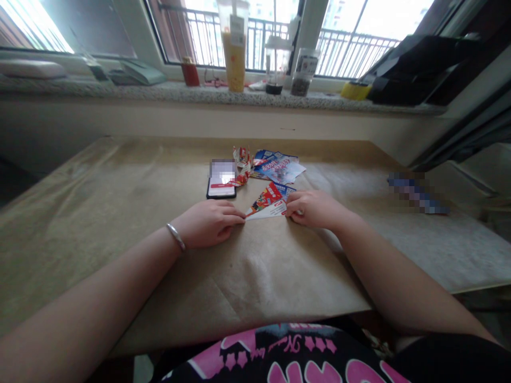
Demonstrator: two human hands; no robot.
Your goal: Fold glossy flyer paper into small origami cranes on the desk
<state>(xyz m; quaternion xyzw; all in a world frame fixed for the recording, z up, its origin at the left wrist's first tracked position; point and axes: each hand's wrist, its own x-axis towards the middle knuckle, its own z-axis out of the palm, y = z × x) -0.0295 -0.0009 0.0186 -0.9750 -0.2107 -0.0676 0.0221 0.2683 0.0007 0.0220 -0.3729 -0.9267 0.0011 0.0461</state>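
A folded paper flyer [266, 203], printed in red, blue and white, lies on the tan-covered table [255, 266] between my hands. My left hand [213, 221] rests at its pointed left corner, fingertips together on the paper. At the right end, my right hand [309, 207] pinches the flyer's edge with curled fingers. Just beyond the flyer is a crumpled or folded red-and-white paper piece [242, 159]. To the left of that piece lies a phone [222, 186] with a lit screen. A spread stack of blue flyers [279, 167] sits farther back.
On the stone windowsill [159, 90] stand a tall container of yellow contents [235, 58], a clear cup [277, 61], a jar [305, 72] and a red container [190, 72]. A blurred flat item [417, 194] lies on the table's right side.
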